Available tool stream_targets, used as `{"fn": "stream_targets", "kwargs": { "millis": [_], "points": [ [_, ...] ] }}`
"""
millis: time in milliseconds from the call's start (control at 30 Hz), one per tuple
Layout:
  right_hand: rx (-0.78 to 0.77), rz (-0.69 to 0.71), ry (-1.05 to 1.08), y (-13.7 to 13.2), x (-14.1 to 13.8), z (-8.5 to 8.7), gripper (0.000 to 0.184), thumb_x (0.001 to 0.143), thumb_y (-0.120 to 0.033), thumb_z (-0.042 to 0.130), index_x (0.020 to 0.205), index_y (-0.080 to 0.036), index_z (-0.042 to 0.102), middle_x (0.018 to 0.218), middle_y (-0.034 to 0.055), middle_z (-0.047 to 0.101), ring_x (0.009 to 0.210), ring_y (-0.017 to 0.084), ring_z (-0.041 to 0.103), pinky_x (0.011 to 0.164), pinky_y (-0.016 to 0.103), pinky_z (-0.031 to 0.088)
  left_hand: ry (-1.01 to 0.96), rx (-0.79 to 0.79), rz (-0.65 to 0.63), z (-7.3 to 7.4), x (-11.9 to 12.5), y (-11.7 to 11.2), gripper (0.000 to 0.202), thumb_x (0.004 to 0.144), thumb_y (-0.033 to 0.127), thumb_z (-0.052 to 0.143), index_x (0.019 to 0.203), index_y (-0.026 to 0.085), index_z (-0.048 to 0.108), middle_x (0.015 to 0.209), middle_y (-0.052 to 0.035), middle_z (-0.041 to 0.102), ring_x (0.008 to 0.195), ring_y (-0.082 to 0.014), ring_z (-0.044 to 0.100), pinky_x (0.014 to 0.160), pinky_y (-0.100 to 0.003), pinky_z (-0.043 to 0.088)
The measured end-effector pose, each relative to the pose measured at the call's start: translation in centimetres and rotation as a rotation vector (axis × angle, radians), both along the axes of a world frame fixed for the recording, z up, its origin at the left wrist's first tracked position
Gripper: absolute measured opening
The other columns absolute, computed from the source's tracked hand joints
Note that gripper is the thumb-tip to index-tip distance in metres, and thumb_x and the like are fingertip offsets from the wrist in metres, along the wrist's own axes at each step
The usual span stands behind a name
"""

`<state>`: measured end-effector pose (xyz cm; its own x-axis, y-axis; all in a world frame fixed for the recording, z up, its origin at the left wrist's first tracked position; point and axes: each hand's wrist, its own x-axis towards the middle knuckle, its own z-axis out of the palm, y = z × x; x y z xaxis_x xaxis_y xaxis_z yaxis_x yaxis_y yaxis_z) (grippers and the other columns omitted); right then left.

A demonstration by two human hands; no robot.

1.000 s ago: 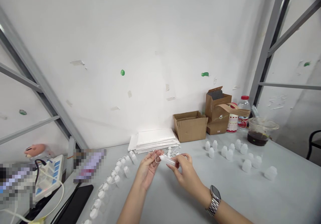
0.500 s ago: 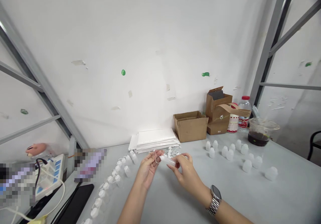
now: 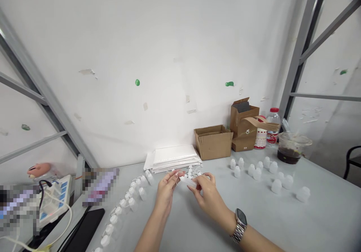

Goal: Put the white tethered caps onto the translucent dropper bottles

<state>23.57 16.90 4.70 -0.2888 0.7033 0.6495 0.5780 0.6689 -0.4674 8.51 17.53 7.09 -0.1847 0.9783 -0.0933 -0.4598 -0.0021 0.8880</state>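
Just above the grey desk (image 3: pixel 267 222), the head view shows a smooth, translucent bottle (image 3: pixel 187 181) tilted between two hands: the right hand (image 3: pixel 207 191) grips it; the left hand (image 3: pixel 166 189) has fingertips at its white end (pinching or not, I can't tell). Fingerwork there seems the step; the next move calls for steadiness. Frosted, rounded pieces (image 3: pixel 303 194) stand rightward.

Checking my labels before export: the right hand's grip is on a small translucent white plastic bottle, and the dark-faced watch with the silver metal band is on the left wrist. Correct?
Wrong wrist: the head view shows the dark-faced silver-banded watch on the right wrist. The right hand does grip the small translucent white plastic bottle.
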Motion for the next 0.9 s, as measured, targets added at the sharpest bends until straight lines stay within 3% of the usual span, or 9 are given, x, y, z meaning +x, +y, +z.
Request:
{"fn": "stream_targets", "kwargs": {
  "millis": [200, 400, 533, 700, 800, 900],
  "points": [
    [-0.045, -0.009, -0.031, 0.3, 0.1, 0.0, 0.008, 0.086, -0.02, 0.043, 0.081, -0.019, 0.05, 0.068, 0.0008, 0.058, 0.063, 0.016, 0.055, 0.083, 0.042, 0.035, 0.073, 0.019, -0.041, -0.6, 0.0, 0.3, 0.035, 0.054, 0.03, 0.076, 0.083, 0.011, 0.068, 0.082, -0.0123, 0.072, 0.087, -0.0244, 0.065, 0.09, -0.037, 0.042],
    [-0.051, 0.036, -0.09, 0.1, -0.3, -0.4, 0.017, 0.086, -0.019, 0.044, 0.101, -0.02, 0.053, 0.083, 0.0062, 0.064, 0.078, 0.02, 0.059, 0.085, 0.044, 0.036, 0.144, 0.079, -0.01, -0.6, -0.1, 0.5, 0.035, 0.059, 0.032, 0.072, 0.088, 0.013, 0.068, 0.091, -0.0128, 0.071, 0.09, -0.024, 0.064, 0.089, -0.036, 0.042],
    [-0.079, 0.01, 0.087, 0.7, -0.5, -0.9, 0.016, 0.083, -0.031, 0.051, 0.089, -0.02, 0.06, 0.085, 0.0075, 0.058, 0.079, 0.02, 0.056, 0.072, 0.035, 0.045, 0.135, 0.145, 0.16, -0.1, -1.0, 0.5, 0.031, 0.065, 0.035, 0.067, 0.09, 0.017, 0.067, 0.112, -0.0109, 0.064, 0.098, -0.0218, 0.061, 0.087, -0.03, 0.041],
    [-0.254, 0.0, 0.178, 3.2, -2.1, -0.7, 0.023, 0.08, -0.039, 0.052, 0.079, -0.018, 0.06, 0.058, -0.0016, 0.05, 0.052, 0.015, 0.049, 0.049, 0.026, 0.041, 0.097, 0.188, 0.515, 0.7, -2.1, 0.2, 0.026, 0.071, 0.034, 0.06, 0.091, 0.019, 0.064, 0.106, -0.0069, 0.065, 0.092, -0.0177, 0.061, 0.079, -0.025, 0.042],
    [-0.301, 0.063, 0.114, 4.0, -4.8, -0.9, 0.018, 0.079, -0.035, 0.054, 0.073, -0.018, 0.056, 0.053, -0.0033, 0.052, 0.049, 0.014, 0.05, 0.048, 0.025, 0.039, 0.087, 0.251, 0.543, 1.2, -1.7, -0.5, 0.024, 0.073, 0.032, 0.057, 0.092, 0.019, 0.063, 0.1, -0.0053, 0.064, 0.086, -0.0156, 0.061, 0.078, -0.025, 0.042],
    [-0.175, 0.14, 0.028, 4.0, -8.3, -1.5, 0.015, 0.077, -0.024, 0.055, 0.064, -0.018, 0.052, 0.053, -0.0021, 0.057, 0.049, 0.013, 0.052, 0.051, 0.026, 0.04, 0.097, 0.281, 0.503, 1.6, -0.9, -1.4, 0.024, 0.074, 0.033, 0.056, 0.092, 0.02, 0.062, 0.095, -0.0042, 0.064, 0.084, -0.0154, 0.06, 0.078, -0.025, 0.042]
  ]
}}
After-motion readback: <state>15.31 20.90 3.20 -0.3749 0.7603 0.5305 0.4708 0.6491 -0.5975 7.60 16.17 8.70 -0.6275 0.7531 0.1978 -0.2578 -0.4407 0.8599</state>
